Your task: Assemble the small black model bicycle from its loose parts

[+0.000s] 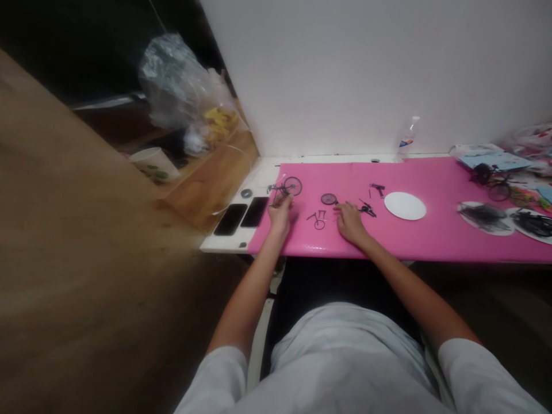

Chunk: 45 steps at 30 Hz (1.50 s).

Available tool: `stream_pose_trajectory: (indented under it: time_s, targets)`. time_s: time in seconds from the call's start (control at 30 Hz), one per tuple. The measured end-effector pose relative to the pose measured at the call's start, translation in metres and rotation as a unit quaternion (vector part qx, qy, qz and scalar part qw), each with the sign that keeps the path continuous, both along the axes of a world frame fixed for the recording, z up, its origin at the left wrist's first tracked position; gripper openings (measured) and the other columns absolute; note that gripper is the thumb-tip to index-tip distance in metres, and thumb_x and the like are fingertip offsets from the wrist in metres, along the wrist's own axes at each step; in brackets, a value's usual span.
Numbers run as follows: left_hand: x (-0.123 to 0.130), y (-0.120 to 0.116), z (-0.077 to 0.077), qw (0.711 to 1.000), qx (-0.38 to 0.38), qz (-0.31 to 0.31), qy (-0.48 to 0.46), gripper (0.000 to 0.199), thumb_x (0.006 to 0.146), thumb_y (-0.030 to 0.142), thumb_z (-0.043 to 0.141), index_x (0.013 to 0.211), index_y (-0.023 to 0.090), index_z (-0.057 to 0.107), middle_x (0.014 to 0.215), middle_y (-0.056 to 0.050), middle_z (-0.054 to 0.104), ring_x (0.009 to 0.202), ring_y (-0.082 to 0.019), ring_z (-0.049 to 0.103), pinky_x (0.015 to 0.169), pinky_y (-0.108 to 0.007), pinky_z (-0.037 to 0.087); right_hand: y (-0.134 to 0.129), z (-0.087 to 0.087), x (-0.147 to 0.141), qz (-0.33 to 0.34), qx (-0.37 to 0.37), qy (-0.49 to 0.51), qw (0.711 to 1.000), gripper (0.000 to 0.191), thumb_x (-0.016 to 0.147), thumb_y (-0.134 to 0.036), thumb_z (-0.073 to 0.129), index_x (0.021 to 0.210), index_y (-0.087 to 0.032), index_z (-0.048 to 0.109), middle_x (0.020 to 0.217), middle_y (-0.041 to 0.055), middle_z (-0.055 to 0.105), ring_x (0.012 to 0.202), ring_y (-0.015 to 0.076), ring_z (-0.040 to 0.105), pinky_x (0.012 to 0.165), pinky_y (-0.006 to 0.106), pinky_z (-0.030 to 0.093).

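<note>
My left hand is closed on a partly built black miniature bicycle, its spoked wheel pointing to the right. My right hand rests on the pink tabletop with fingers stretched out, the fingertips beside a small black part. Just beyond those fingertips lies a loose black wheel. Between my hands are thin black frame pieces and a ring-shaped part. Right of my right hand sit more black parts and a black piece farther back.
Two phones lie at the table's left end near a small round dark item. To the right are a white plate, plates with black parts and another miniature bicycle. A plastic bottle stands by the wall.
</note>
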<state>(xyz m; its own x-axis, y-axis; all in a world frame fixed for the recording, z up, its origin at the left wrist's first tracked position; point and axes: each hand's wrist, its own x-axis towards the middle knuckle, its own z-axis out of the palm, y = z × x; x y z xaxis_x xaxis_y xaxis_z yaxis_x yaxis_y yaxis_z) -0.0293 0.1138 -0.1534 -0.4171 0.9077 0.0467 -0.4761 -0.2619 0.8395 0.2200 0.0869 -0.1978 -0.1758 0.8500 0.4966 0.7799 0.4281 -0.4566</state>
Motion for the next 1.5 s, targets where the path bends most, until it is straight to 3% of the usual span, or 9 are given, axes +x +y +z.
stream_pose_trajectory:
  time_s: [0.23,0.43,0.6,0.77,0.9,1.13,1.5]
  targets:
    - [0.004,-0.001,-0.005,0.999,-0.009,-0.026,-0.016,0.042,0.062,0.026,0.096,0.096,0.016,0.074,0.087,-0.002,0.070,0.067,-0.009,0.059,0.063,-0.022,0.051,-0.001,0.013,0.006,-0.115,0.031,0.116,0.986,0.050,0.077,-0.002,0.039,0.110,-0.020,0.072,0.122,0.0115,0.070,0.130,0.0294,0.051,0.116,0.049,0.034]
    - [0.013,0.001,-0.014,0.998,0.004,-0.064,-0.002,0.038,0.063,0.024,0.096,0.094,0.015,0.076,0.090,-0.005,0.073,0.068,-0.009,0.061,0.063,-0.022,0.048,0.001,0.016,0.009,-0.125,-0.005,0.155,0.980,0.032,0.087,-0.013,0.043,0.096,-0.023,0.071,0.104,0.0068,0.075,0.115,0.0288,0.055,0.114,0.049,0.029]
    - [0.016,0.002,-0.019,0.997,0.014,-0.081,0.011,0.037,0.064,0.025,0.096,0.094,0.016,0.076,0.092,-0.005,0.074,0.072,-0.011,0.064,0.070,-0.025,0.050,0.001,0.015,0.007,-0.102,-0.017,0.101,0.990,0.028,0.088,-0.016,0.047,0.082,-0.023,0.074,0.100,0.0073,0.075,0.117,0.0300,0.055,0.118,0.053,0.024]
    - [0.019,0.000,-0.021,0.996,0.002,-0.091,0.017,0.042,0.061,0.026,0.097,0.096,0.015,0.076,0.093,-0.005,0.074,0.070,-0.009,0.062,0.066,-0.023,0.050,-0.003,0.014,0.001,-0.106,-0.010,-0.004,0.994,0.021,0.086,-0.025,0.060,0.096,-0.020,0.078,0.104,0.0121,0.074,0.117,0.0362,0.049,0.107,0.054,0.033]
    - [0.021,-0.004,-0.019,0.995,-0.003,-0.100,0.008,0.041,0.061,0.025,0.097,0.094,0.015,0.075,0.090,-0.003,0.073,0.067,-0.008,0.060,0.063,-0.021,0.050,-0.006,0.014,-0.001,-0.123,-0.023,-0.063,0.990,0.021,0.087,-0.035,0.066,0.095,-0.020,0.077,0.103,0.0143,0.072,0.111,0.0378,0.049,0.100,0.054,0.036]
    - [0.027,-0.011,-0.013,0.993,-0.012,-0.118,-0.008,0.040,0.061,0.022,0.097,0.093,0.015,0.073,0.091,-0.003,0.071,0.068,-0.008,0.061,0.066,-0.024,0.055,-0.003,0.012,0.001,-0.098,-0.044,-0.075,0.991,0.019,0.091,-0.034,0.064,0.093,-0.020,0.078,0.099,0.0142,0.073,0.108,0.0367,0.050,0.097,0.053,0.037]
    - [0.036,-0.013,-0.019,0.988,-0.023,-0.148,-0.020,0.046,0.057,0.024,0.100,0.094,0.014,0.074,0.091,-0.003,0.073,0.070,-0.009,0.065,0.075,-0.027,0.057,-0.001,0.012,0.001,-0.105,-0.061,-0.080,0.989,0.016,0.094,-0.026,0.062,0.088,-0.019,0.075,0.099,0.0135,0.074,0.108,0.0357,0.051,0.093,0.048,0.039]
